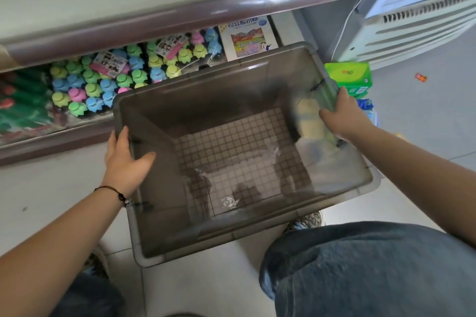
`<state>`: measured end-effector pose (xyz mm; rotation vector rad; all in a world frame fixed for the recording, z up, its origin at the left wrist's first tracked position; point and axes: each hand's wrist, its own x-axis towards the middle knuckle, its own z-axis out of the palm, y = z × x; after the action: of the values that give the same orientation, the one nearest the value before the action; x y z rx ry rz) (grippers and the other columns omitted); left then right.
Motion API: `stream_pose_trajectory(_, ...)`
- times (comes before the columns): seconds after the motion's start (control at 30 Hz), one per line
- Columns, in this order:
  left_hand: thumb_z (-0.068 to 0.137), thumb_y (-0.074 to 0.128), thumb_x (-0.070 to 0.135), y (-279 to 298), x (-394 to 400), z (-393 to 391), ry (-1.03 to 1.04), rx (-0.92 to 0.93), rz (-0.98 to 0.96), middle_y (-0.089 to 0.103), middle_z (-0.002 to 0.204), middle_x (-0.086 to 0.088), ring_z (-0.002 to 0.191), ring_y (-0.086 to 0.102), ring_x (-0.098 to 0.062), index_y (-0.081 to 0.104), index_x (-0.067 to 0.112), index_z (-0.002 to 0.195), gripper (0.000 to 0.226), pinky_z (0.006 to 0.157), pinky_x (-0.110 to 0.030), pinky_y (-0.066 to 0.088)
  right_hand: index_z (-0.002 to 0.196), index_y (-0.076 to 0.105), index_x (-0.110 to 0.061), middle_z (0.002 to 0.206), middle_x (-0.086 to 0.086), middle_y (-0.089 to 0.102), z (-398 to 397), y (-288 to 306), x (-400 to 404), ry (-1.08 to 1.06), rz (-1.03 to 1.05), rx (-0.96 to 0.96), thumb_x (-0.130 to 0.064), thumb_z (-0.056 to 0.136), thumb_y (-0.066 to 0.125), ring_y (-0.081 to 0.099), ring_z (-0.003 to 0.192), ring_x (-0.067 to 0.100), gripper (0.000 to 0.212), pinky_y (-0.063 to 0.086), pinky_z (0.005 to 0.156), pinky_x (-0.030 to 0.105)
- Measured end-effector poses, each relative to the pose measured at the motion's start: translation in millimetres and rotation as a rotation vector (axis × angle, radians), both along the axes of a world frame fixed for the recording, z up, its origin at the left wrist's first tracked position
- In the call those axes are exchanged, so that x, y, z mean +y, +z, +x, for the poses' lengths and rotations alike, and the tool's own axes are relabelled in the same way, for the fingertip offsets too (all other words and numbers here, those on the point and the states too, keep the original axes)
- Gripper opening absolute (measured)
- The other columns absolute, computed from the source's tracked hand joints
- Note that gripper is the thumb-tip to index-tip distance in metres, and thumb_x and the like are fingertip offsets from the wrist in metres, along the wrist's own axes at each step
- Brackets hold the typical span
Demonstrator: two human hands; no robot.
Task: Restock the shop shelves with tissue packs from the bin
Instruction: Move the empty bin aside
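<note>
Between both hands (pixel 123 159), gripping opposite rims, sits a smoky translucent rectangular bin (pixel 231 229).

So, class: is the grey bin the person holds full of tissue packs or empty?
Empty: the bin shows its bare grid floor with only clear wrap scraps; no packs inside.

Soft, even indoor light is falling from above, glinting in pale streaks on the shelf edge (pixel 180 11) and leaving the goods beneath it lying in shade. The wide lens is bending straight lines toward the corners. The bin (pixel 257 237) wall by the right hand (pixel 342 117) is smearing with motion blur.
</note>
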<state>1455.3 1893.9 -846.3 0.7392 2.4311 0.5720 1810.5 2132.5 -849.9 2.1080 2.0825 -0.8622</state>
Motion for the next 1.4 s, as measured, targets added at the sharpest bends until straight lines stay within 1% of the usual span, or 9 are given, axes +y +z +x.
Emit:
stream_pose_trajectory(0.23,0.090,0.065,0.031,-3.6,-4.7,-11.6,-0.025,0.020,0.003,0.016,0.165,-0.005,0.152,0.009,-0.025,0.026,0.020,0.155,0.078,0.121,-0.042,0.016,0.122,0.041,-0.001,0.124,0.025,0.051,2.0,4.7,0.4,-0.025,-0.021,0.121,-0.028,0.093,0.055,0.054,0.107,0.039,0.042,0.045,0.089,0.044)
stream_pose_trajectory(0.37,0.074,0.056,0.049,1.3,-15.0,-21.2,-0.016,-0.006,0.008,0.021,0.163,-0.005,0.152,0.011,-0.026,0.030,0.022,0.154,0.089,0.121,-0.045,0.017,0.130,0.041,-0.002,0.126,0.022,0.052,0.4,11.2,-8.0,0.011,-0.084,0.114,-0.032,0.096,0.055,0.053,0.108,0.034,0.047,0.040,0.084,0.037)
stream_pose_trajectory(0.47,0.087,0.064,0.039,4.7,-30.9,-31.5,-0.011,0.011,0.008,0.017,0.164,-0.005,0.152,0.011,-0.029,0.028,0.021,0.155,0.079,0.122,-0.046,0.016,0.134,0.040,-0.002,0.127,0.021,0.052,-7.1,19.8,-19.8,0.046,-0.129,0.128,-0.033,0.095,0.057,0.054,0.112,0.034,0.053,0.040,0.086,0.036)
stream_pose_trajectory(0.67,0.070,0.052,0.051,29.5,-69.5,-63.2,0.070,0.004,0.026,0.016,0.165,-0.007,0.151,0.014,-0.032,0.028,0.020,0.154,0.093,0.122,-0.047,0.017,0.116,0.044,-0.007,0.111,0.014,0.052,-51.6,44.2,-40.9,0.109,-0.127,0.193,-0.032,0.090,0.064,0.051,0.100,0.029,0.041,0.042,0.082,0.037)
stream_pose_trajectory(0.77,0.069,0.051,0.052,42.1,-93.5,-84.1,0.124,0.008,0.053,0.017,0.164,-0.007,0.151,0.016,-0.032,0.029,0.021,0.154,0.094,0.122,-0.046,0.017,0.127,0.045,-0.007,0.122,0.014,0.055,-84.9,58.1,-56.6,0.135,-0.138,0.208,-0.040,0.084,0.067,0.056,0.108,0.032,0.058,0.048,0.091,0.041)
stream_pose_trajectory(0.87,0.072,0.055,0.051,50.7,-120.3,-109.8,0.164,0.024,0.065,0.021,0.163,-0.008,0.151,0.015,-0.028,0.031,0.020,0.153,0.090,0.123,-0.043,0.015,0.130,0.045,-0.013,0.130,0.012,0.057,-115.6,60.4,-70.0,0.177,-0.175,0.228,-0.058,0.062,0.066,0.058,0.113,0.032,0.083,0.051,0.097,0.048)
stream_pose_trajectory(1.03,0.078,0.060,0.051,54.5,-182.4,-161.0,0.253,0.053,0.052,0.033,0.158,-0.009,0.146,0.027,-0.034,0.035,0.021,0.151,0.083,0.120,-0.050,0.023,0.140,0.036,-0.006,0.137,0.013,0.048,-176.2,67.6,-111.2,0.229,-0.261,0.203,-0.036,0.086,0.070,0.050,0.124,0.032,0.070,0.045,0.103,0.044)
stream_pose_trajectory(1.2,0.063,0.054,0.065,54.8,-250.8,-209.4,0.356,0.072,0.050,0.044,0.150,-0.010,0.138,0.039,-0.035,0.045,0.022,0.144,0.092,0.117,-0.051,0.030,0.142,0.035,-0.017,0.138,0.008,0.055,-239.9,55.1,-134.9,0.346,-0.379,0.286,-0.059,0.051,0.073,0.057,0.121,0.029,0.107,0.050,0.100,0.049)
stream_pose_trajectory(1.4,0.065,0.053,0.060,54.6,-317.4,-251.8,0.427,0.130,0.048,0.052,0.138,-0.013,0.129,0.046,-0.039,0.051,0.014,0.138,0.087,0.115,-0.051,0.032,0.147,0.028,-0.010,0.147,0.008,0.044,-332.4,55.4,-190.8,0.391,-0.371,0.237,-0.046,0.078,0.074,0.047,0.130,0.031,0.090,0.044,0.106,0.046)
